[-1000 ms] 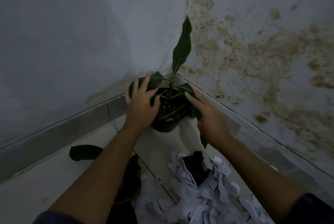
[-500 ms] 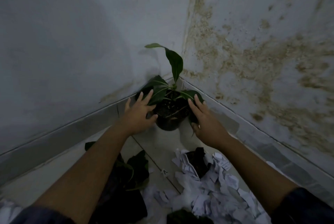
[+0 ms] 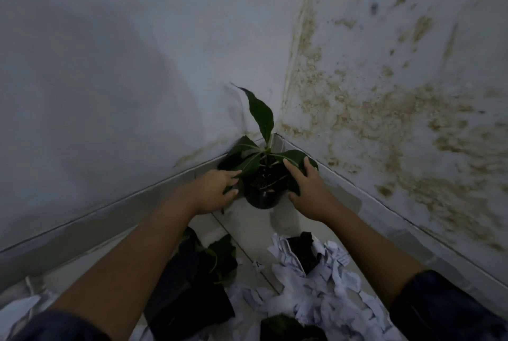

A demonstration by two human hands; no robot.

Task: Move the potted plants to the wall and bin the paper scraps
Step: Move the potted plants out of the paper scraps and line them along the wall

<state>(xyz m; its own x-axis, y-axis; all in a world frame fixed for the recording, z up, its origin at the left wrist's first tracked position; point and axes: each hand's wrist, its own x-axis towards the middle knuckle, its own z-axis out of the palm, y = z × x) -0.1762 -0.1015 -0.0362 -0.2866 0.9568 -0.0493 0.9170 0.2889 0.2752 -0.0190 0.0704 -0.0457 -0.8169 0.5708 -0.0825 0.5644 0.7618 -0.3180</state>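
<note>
Black pot [image 3: 263, 194], gripped by left hand [image 3: 217, 192] and right hand [image 3: 306, 189], now sits nearer the corner.

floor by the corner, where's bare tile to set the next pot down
Bare tile lies just in front of the potted plant, between it and the paper scraps. Another strip runs along the left wall's skirting, left of the left hand. The near floor is crowded: scraps at right, another plant in the middle.
</note>
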